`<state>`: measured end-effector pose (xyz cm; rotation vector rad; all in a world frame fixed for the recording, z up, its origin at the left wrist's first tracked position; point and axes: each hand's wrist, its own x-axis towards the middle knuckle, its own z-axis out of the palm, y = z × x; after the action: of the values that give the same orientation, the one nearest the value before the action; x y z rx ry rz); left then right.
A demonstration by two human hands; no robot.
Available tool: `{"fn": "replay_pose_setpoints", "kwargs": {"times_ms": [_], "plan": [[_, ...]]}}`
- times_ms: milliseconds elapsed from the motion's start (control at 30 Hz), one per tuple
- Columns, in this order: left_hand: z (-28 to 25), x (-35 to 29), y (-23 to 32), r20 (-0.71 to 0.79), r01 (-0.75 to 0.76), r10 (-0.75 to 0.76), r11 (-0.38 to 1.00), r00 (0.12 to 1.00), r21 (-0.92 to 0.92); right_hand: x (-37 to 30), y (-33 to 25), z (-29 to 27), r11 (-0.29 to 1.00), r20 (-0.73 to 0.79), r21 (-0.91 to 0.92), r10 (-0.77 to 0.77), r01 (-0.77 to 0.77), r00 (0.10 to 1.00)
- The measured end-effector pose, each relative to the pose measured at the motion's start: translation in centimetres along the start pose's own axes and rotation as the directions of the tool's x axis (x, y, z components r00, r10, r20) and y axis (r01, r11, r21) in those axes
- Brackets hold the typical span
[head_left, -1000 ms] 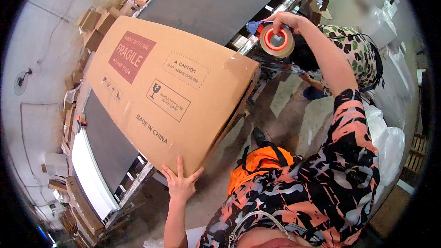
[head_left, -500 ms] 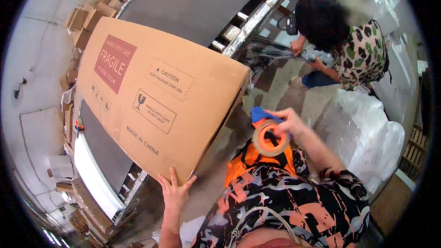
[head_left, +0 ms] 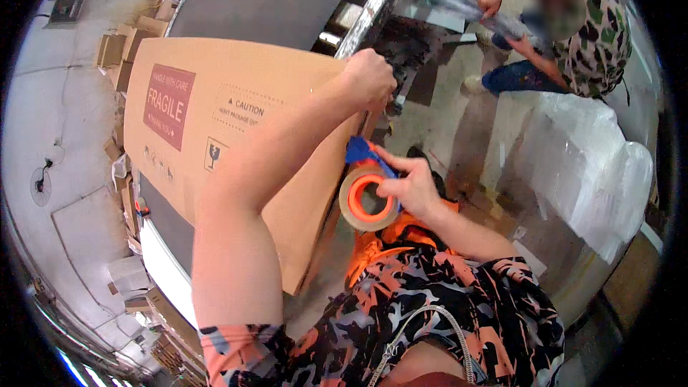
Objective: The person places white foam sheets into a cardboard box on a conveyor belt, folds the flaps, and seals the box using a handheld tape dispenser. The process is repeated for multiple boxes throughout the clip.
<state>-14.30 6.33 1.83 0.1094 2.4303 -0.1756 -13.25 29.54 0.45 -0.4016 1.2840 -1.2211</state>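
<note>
A large brown cardboard box (head_left: 308,208) with a dark red printed label lies in front of me on a conveyor. My left arm reaches across its top, and my left hand (head_left: 369,79) is curled over the box's far right corner, with the fingertips partly hidden. Beside the box's right edge, my right hand (head_left: 412,186) grips a blue tape dispenser (head_left: 369,152). The dispenser carries a roll of tan tape (head_left: 351,208) on an orange core, close to the side of the box.
The grey conveyor belt (head_left: 258,0) runs along under the box. At the upper right a co-worker in a camouflage shirt (head_left: 598,29) holds a plastic-wrapped bundle (head_left: 476,11). Clear plastic wrap (head_left: 602,172) is heaped on the right. Cartons (head_left: 111,50) stand along the left wall.
My left hand has gone from the box's near corner to its far right corner. My right hand has brought the tape dispenser left, closer to the box. The co-worker has shifted.
</note>
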Motion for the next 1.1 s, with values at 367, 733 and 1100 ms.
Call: {"fn": "replay_pose_setpoints", "kwargs": {"times_ms": [367,733,1100], "plan": [[5.9,-9.5,8.0,-0.234,-0.076,0.231,0.846,0.944,0.527,-10.1,8.3,8.2,0.93,-0.005,-0.354,-0.11,0.102,0.994],[17.3,-30.0,24.9,-0.229,-0.338,0.457,0.844,0.859,0.416,-27.3,27.4,24.3,0.944,-0.019,-0.293,-0.164,0.151,0.986],[21.0,-32.5,27.0,-0.498,-0.522,0.542,0.83,0.677,0.195,-18.6,27.8,35.3,0.495,0.151,-0.834,-0.216,0.242,0.965]]}}
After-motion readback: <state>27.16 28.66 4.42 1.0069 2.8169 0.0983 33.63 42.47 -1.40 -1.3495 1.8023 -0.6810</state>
